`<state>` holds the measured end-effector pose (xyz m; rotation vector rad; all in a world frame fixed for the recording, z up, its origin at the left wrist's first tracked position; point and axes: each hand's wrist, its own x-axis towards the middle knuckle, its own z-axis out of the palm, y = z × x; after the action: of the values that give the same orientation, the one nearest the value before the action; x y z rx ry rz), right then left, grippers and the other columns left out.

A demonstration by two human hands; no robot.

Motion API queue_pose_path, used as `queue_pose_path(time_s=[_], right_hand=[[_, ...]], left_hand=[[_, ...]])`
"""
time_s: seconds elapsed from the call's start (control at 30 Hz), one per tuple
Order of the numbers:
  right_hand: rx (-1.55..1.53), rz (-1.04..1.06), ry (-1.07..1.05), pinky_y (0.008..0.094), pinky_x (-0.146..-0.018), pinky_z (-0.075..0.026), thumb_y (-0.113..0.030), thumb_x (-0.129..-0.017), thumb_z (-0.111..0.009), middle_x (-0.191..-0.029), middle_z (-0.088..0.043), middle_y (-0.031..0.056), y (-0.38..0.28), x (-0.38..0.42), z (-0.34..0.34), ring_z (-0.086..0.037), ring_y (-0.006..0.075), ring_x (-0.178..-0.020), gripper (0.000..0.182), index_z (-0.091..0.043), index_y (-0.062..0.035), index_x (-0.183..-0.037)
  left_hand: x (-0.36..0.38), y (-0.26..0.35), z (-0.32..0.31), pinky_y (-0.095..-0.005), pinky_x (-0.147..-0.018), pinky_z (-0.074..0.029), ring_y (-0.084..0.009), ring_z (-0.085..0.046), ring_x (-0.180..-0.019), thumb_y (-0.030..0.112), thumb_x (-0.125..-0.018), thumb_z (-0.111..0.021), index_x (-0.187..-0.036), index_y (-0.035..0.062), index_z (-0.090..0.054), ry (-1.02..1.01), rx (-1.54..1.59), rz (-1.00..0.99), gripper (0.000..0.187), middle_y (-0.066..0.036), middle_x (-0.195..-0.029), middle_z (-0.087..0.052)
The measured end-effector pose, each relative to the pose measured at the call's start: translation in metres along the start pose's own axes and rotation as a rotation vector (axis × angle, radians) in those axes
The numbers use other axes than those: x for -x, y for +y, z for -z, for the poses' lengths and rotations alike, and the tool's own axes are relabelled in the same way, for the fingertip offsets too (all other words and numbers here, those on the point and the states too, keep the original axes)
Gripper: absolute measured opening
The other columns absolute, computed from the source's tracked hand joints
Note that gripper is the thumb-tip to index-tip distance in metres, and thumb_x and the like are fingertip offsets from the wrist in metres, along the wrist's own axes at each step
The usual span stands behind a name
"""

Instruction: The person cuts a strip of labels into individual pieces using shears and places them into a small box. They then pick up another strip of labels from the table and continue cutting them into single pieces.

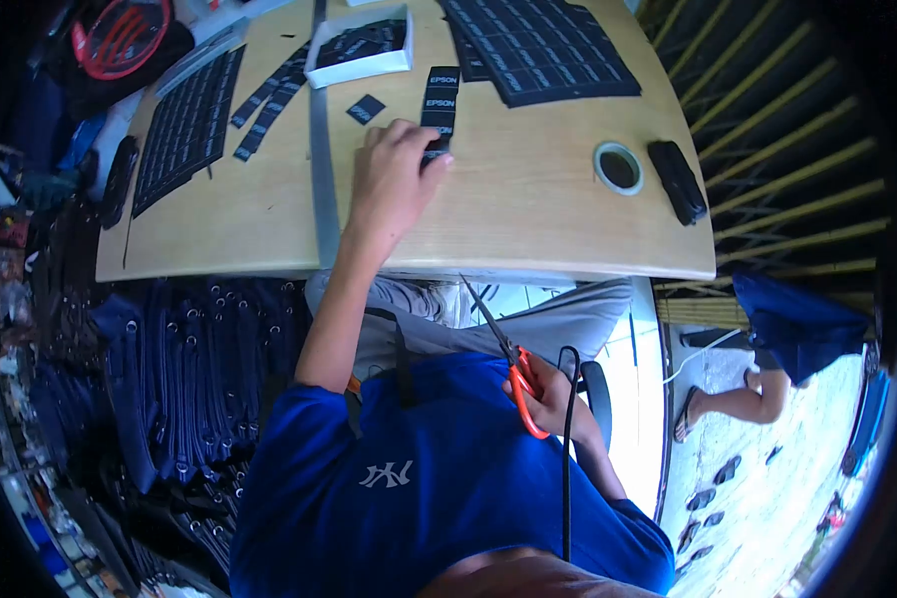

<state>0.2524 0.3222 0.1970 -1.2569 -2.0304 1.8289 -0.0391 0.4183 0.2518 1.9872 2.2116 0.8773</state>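
My left hand [397,179] is on the table, fingers curled over the lower end of a strip of black EPSON labels [441,100], with the thumb at its right edge. My right hand [553,399] holds a pair of scissors with orange handles [524,394] in front of my body, below the table edge. The scissor blades look closed and point up and to the left. Beside the strip lies a single cut black label [366,109]. Behind it stands a white box [364,67] filled with cut labels.
Uncut label sheets [548,50] lie at the back right, others [187,130] at the left, near loose strips [269,105]. A tape roll [618,167] and a black case [677,181] sit by the right edge. Dark blue straps with metal rings [199,369] hang below left. Another person's leg [738,404] shows right.
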Motion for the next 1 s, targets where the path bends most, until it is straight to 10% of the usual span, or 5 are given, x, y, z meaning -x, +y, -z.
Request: queue_pose_path(time_s=[0.57,1.0], right_hand=[[-0.424,0.291,-0.275,0.0226,-0.051,-0.031,-0.024,-0.081,-0.072,-0.065,-0.047,-0.0023,0.014,-0.004,0.001,-0.041,0.0055,-0.056,0.027,-0.054,-0.0032,-0.079],[-0.711,0.442,0.096,0.0224,-0.073,-0.046,-0.011,-0.088,-0.063,-0.091,-0.065,0.0064,-0.053,-0.049,-0.049,-0.058,0.0084,-0.081,0.019,-0.059,0.0028,-0.100]], left_hand=[[0.094,0.008,0.035,-0.0304,-0.077,-0.048,-0.0232,-0.060,-0.091,-0.006,-0.082,-0.057,-0.095,0.0002,-0.064,0.056,0.326,0.060,0.016,-0.012,-0.104,-0.055],[0.129,0.012,0.023,-0.0301,-0.077,-0.049,-0.0225,-0.061,-0.091,-0.012,-0.070,-0.059,-0.089,0.0018,-0.067,-0.031,0.675,-0.040,0.025,-0.011,-0.099,-0.057]])
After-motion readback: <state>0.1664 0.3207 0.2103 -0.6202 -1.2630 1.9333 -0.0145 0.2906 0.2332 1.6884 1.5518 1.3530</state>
